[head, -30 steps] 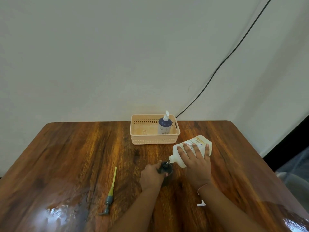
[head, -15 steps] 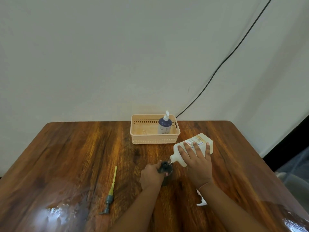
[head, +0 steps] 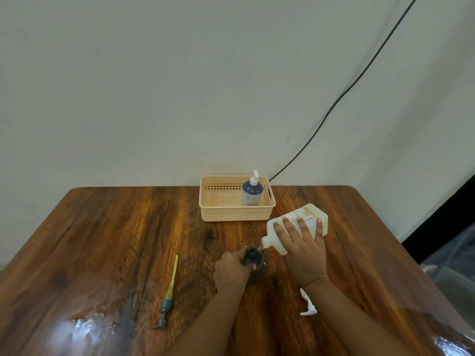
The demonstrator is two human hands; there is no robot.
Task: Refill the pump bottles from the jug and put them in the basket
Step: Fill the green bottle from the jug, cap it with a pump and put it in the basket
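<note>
My right hand [head: 303,253] grips a white jug [head: 309,217], tipped on its side with its spout down-left at the mouth of a dark bottle [head: 253,256]. My left hand [head: 231,268] is wrapped around that dark bottle, which stands open on the table. A blue pump bottle with a white pump [head: 252,190] stands upright in the right end of the peach basket [head: 231,214]. A grey pump head with a yellow tube [head: 168,294] lies on the table to the left.
A white pump head [head: 307,303] lies on the wooden table [head: 115,240] under my right forearm. The basket stands at the table's far edge by the wall. A black cable [head: 334,104] runs up the wall. Glare covers the table's near left corner.
The jug has tilted slightly more, its rear end a little higher. Both hands stay in place at the dark bottle.
</note>
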